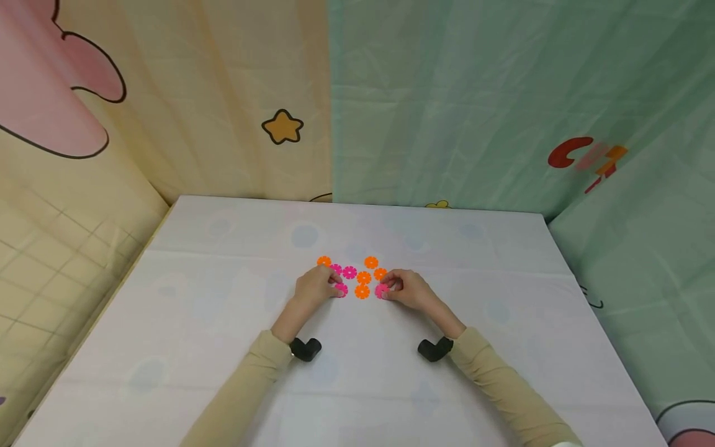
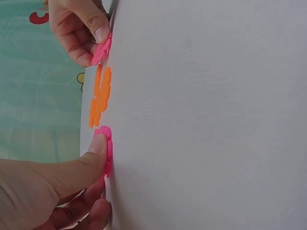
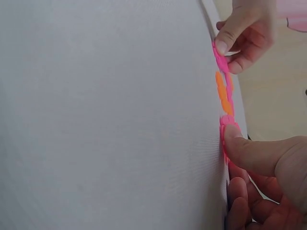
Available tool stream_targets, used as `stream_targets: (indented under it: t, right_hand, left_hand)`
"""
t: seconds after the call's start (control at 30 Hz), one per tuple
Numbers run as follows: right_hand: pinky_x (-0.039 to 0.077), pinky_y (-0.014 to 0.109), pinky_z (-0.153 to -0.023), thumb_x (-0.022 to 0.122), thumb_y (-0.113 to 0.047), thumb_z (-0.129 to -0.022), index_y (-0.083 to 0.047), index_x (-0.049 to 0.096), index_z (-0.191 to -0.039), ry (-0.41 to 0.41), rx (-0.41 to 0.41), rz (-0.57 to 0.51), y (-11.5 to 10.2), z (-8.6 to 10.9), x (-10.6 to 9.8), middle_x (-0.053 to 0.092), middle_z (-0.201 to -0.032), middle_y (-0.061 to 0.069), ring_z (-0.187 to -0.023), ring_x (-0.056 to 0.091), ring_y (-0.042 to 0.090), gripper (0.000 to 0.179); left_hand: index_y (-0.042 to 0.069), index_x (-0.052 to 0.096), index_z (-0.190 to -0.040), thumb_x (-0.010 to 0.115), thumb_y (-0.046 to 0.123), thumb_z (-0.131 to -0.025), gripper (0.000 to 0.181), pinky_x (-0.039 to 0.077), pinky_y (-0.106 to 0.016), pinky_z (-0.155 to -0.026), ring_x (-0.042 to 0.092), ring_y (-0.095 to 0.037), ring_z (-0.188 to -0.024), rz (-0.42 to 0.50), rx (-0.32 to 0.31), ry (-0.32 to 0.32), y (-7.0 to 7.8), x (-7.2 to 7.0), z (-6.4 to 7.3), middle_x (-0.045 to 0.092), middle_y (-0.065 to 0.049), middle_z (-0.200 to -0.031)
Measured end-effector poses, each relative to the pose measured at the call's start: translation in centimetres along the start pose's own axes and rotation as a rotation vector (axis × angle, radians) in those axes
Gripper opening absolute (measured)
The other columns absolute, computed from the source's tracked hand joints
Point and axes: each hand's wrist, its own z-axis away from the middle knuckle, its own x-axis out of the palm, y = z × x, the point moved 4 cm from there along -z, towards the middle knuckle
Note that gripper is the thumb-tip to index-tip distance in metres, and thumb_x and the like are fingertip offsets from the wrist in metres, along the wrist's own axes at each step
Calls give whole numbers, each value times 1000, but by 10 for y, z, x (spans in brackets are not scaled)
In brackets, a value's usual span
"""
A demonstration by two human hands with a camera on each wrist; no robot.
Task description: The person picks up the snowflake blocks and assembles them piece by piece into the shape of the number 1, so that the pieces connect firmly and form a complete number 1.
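Hung fabric walls off the room: a cream curtain [image 1: 223, 93] at the far left and a green curtain [image 1: 447, 93] at the far right, both with cartoon prints. Below them spreads the worktop [image 1: 368, 391], its white surface marked with pale blotches and faint crease lines; if that covering is loose cloth, dragging a forearm over it could ruck it and shift everything lying there. Two beige sleeves [image 1: 234, 391] reach in from the near side, each wrist carrying a dark camera [image 1: 306, 350], which might brush the surface if a wrist drops. The left hand [image 1: 314, 287] has thumb and fingers clamped on a pink disc [image 1: 341, 290] at the left of the cluster; the right hand [image 1: 412, 289] likewise pinches another pink disc [image 1: 382, 291] at its right. Both grips look edge-on and shallow, so a hard squeeze could make a thin piece flick out. Between the hands, a near orange disc [image 1: 362, 292] and a middle orange disc [image 1: 364, 277] lie close together, and a loose pink disc [image 1: 349, 272] sits just left of them; bringing the hands inward carelessly could knock these askew or overlap them.
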Motion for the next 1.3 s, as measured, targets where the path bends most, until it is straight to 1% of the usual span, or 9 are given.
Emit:
stream_targets:
  t: [0.2, 0.4, 0.47, 0.6, 0.67, 0.83, 0.97, 1.13, 1.3]
  right_hand:
    - [42, 28, -67, 80, -6, -91, 2, 70, -107, 7, 1, 3, 0, -1, 1, 66, -90, 3, -72, 50, 16, 21]
    - [46, 28, -70, 80, -5, -90, 3, 70, -109, 9, 7, -8, 1, -2, 2, 67, -91, 4, -76, 54, 18, 22]
    - [47, 28, -72, 81, -5, -90, 2, 71, -109, 13, 15, -20, 3, -2, 2, 67, -91, 4, -78, 56, 18, 23]
    - [49, 30, -73, 81, -5, -90, 1, 72, -109, 28, 14, -40, 5, -1, 1, 67, -91, 3, -79, 58, 18, 22]
    - [49, 30, -73, 81, -6, -90, 1, 72, -108, 32, 4, -47, 6, 0, 1, 67, -90, 3, -79, 58, 18, 22]
    - [50, 30, -72, 82, -8, -89, 2, 72, -108, 38, -24, -52, 7, 3, 1, 67, -90, 2, -78, 58, 17, 23]
    - [50, 28, -72, 81, -7, -90, 1, 72, -106, 42, -53, -75, 8, 4, 1, 67, -88, 1, -77, 59, 16, 21]
    - [49, 27, -69, 77, -5, -92, 0, 72, -105, 41, -86, -117, 8, 4, -1, 66, -85, -1, -74, 58, 16, 15]
    - [48, 28, -66, 71, -5, -95, 2, 74, -110, 42, -75, -116, 8, 3, -3, 67, -86, 1, -74, 56, 18, 17]
  left_hand:
    - [6, 77, -104, 85, 16, -87, 21, 52, -39, -79, 64, -21, -85, -16, 29, 24, -2, 0, 2, 69, -1, -88]
    - [7, 77, -103, 87, 17, -85, 22, 50, -35, -71, 59, -18, -76, -19, 46, 55, -3, -1, 5, 63, 1, -80]
    - [8, 78, -101, 88, 18, -84, 22, 49, -34, -69, 59, -18, -75, -16, 64, 72, -2, -1, 5, 63, 2, -79]
    - [10, 78, -97, 89, 18, -82, 20, 49, -32, -66, 60, -16, -73, -18, 123, 109, 0, -2, 6, 64, 4, -77]
    - [10, 78, -96, 89, 18, -82, 20, 48, -32, -65, 59, -15, -70, -16, 136, 105, 1, -2, 7, 63, 5, -75]
    - [11, 77, -97, 87, 19, -85, 18, 46, -30, -64, 56, -13, -66, -26, 137, 70, 3, -3, 10, 61, 6, -72]
    - [12, 78, -95, 86, 18, -87, 12, 47, -30, -63, 58, -12, -67, -27, 152, 71, 3, -6, 10, 62, 6, -73]
    - [11, 81, -95, 83, 14, -88, 8, 48, -29, -62, 60, -14, -69, -9, 148, 73, 2, -13, 9, 65, 5, -74]
    - [6, 82, -100, 78, 12, -92, 10, 48, -31, -62, 63, -19, -75, 29, 147, 89, 1, -24, 4, 72, -1, -84]
